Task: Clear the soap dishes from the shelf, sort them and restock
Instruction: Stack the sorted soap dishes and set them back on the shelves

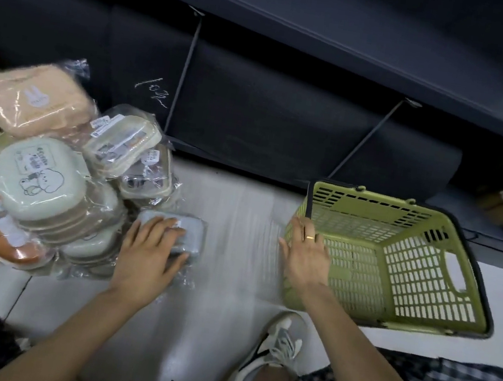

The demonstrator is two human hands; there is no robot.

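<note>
My left hand [148, 248] curls round a grey soap dish [185, 235] on the floor, at the pile's [44, 177] right edge. Right hand [305, 255], fingers flat and apart, rests on the basket's [443, 300] near-left rim. Risk, I'd judge: slick wrappers; pulling this dish could slump the stack.

free: bare floor [238, 221] between | left: soap-dish pile [48, 178] | right: green basket [397, 262]

Soap dishes [38, 178] — glossy film wrap; basket [397, 262] — perforated plastic.
</note>
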